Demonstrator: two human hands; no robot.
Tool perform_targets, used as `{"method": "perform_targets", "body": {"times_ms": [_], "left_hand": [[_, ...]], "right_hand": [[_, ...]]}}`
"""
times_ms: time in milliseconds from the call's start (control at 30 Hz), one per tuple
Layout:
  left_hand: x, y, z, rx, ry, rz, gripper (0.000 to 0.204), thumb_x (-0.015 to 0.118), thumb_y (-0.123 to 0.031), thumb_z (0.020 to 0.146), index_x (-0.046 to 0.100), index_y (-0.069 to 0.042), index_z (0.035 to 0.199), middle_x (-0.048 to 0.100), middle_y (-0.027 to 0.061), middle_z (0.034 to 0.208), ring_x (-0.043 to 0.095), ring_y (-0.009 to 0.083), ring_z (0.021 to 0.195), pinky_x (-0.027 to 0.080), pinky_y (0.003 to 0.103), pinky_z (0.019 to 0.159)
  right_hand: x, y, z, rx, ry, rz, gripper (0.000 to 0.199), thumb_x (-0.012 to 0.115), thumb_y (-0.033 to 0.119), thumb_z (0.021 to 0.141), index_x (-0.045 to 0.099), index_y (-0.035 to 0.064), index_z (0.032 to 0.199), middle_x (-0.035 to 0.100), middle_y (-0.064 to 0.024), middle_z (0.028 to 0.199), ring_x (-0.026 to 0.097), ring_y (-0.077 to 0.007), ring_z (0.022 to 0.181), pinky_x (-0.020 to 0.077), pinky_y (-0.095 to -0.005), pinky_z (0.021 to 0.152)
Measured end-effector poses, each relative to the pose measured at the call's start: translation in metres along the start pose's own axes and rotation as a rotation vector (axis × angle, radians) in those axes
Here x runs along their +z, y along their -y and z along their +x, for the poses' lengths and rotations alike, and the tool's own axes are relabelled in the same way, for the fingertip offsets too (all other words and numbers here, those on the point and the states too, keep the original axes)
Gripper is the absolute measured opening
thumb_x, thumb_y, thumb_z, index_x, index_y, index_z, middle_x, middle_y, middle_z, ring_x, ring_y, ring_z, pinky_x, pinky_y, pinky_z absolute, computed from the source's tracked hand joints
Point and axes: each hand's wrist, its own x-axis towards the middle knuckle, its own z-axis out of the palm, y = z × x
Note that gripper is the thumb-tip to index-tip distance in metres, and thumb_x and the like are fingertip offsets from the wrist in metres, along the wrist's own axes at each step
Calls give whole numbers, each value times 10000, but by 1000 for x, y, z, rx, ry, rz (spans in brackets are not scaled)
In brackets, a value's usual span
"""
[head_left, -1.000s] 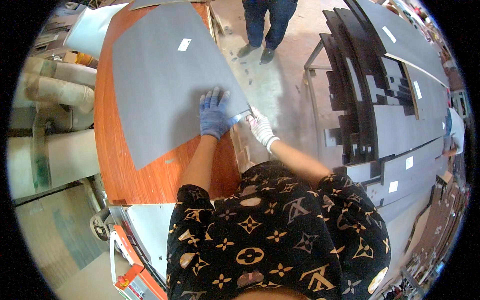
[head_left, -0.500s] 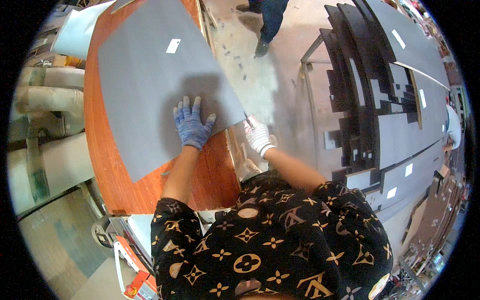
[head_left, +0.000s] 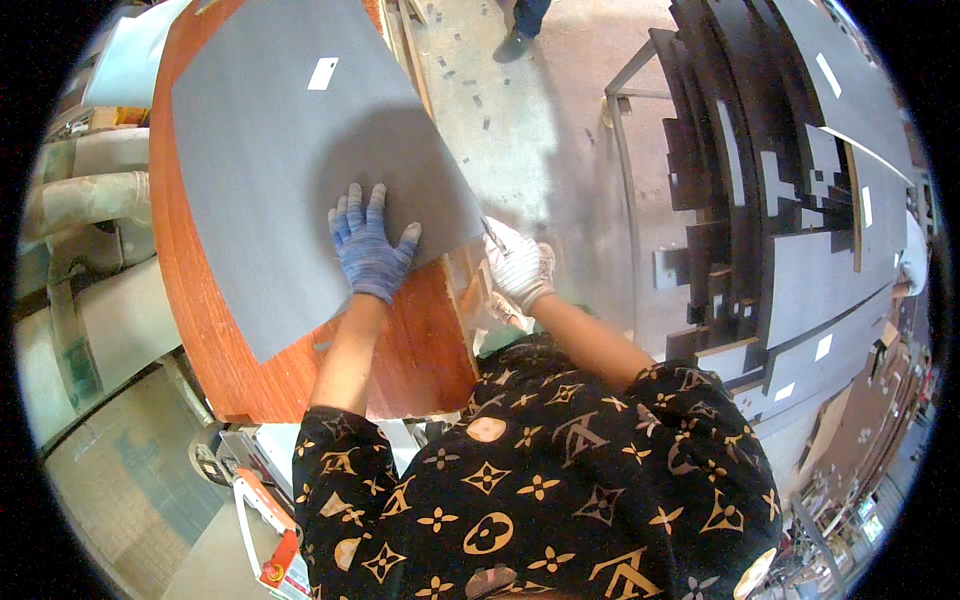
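A grey flat panel with a small white label lies on a reddish-brown wooden table. My left hand, in a blue glove with pale fingertips, rests flat on the panel with its fingers spread. At the panel's near right corner, my right hand in a white striped glove is closed around a slim dark tool. The tool's tip is at or very close to the panel's edge. Most of the tool is hidden in my fingers, so its kind does not show.
Stacks of dark panels and strips stand at the right, beside a metal frame. Small offcuts lie on the floor. Another person's leg shows at the far side. Pipes run along the left.
The view has shifted, so the panel sits a little further left and up. My left hand stays flat on it, my right hand at the corner. The other person's leg is further away.
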Motion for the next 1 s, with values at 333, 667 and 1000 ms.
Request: {"method": "perform_targets", "body": {"times_ms": [333,667,1000], "left_hand": [[-2,-2,1,3,-8,-10,734,662,-465,757,425,-175,1388,326,165,1467,271,370,1358,153,494,1145],[-3,-4,2,9,-23,-8,722,660,-461,760,432,-172,1381,328,167,1458,275,384,1348,159,502,1141],[3,3,2,34,-35,-14,747,666,-475,744,437,-148,1376,334,185,1452,274,397,1350,156,504,1142]], "right_hand": [[10,-10,-1,57,-24,130,318,558,151,861,637,125,1167,664,-165,998,653,-327,890,522,-355,788],[14,-14,0,33,-50,97,315,546,166,862,644,146,1160,665,-159,984,646,-337,853,520,-367,764],[-6,-6,23,859,400,104,240,536,251,903,678,143,1064,682,-157,963,656,-317,845,517,-357,763]]}}
